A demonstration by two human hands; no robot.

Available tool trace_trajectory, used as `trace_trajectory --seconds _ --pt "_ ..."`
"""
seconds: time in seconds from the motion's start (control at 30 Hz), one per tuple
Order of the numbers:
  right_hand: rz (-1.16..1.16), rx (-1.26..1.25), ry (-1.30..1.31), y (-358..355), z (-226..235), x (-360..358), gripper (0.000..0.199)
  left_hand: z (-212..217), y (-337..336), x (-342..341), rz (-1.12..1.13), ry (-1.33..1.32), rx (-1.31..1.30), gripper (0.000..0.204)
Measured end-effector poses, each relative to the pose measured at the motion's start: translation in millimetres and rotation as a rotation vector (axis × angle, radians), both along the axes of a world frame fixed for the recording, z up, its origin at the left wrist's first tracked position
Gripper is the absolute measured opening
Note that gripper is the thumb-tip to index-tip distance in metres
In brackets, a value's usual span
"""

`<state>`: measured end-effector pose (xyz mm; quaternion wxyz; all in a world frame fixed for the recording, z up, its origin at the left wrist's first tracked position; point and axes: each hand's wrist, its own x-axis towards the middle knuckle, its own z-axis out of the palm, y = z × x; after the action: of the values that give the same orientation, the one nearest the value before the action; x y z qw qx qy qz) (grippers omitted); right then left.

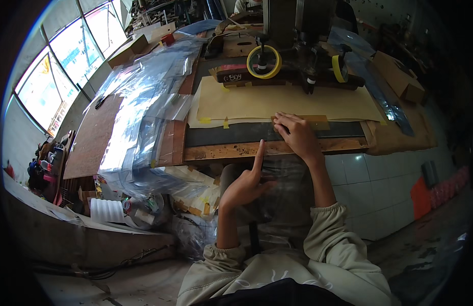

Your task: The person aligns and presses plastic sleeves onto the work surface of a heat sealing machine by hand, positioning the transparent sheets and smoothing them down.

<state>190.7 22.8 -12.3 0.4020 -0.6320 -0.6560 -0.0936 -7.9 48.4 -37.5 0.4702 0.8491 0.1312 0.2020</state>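
My right hand [300, 137] is at the near edge of a tan sheet [287, 102], its fingers bent together over a brown tape strip [314, 122]. Part of that strip is hidden under the fingers. Below the table's front edge, my left hand [246, 186] holds nothing; its index finger points up toward the wooden edge [221, 151] and the other fingers are loosely apart. The sheet lies on a dark work surface [246, 133], with small yellow tape pieces [226, 123] along its near side.
A machine column [282, 25] with a dark bar [297, 80] stands behind the sheet. Yellow tape rolls [264, 62] hang on it. Clear plastic sheets [145, 102] cover the left side. Brown paper [399, 132] and a cardboard box [398, 76] lie at the right.
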Motion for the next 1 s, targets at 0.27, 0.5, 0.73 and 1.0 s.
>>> trace_trajectory --seconds 0.27,0.5,0.73,1.0 --pt "0.0 0.003 -0.022 1 2 -3 0.015 -3 1 -2 -0.001 -0.021 0.005 0.098" --pt "0.02 -0.015 -0.035 3 5 1 0.014 -1 2 -2 0.018 0.06 0.017 0.097" --pt "0.029 0.01 -0.043 4 -1 2 0.023 -3 1 -1 0.004 0.003 0.008 0.096" --pt "0.017 0.009 -0.092 4 -1 1 0.014 -1 2 -1 0.002 0.048 0.023 0.095"
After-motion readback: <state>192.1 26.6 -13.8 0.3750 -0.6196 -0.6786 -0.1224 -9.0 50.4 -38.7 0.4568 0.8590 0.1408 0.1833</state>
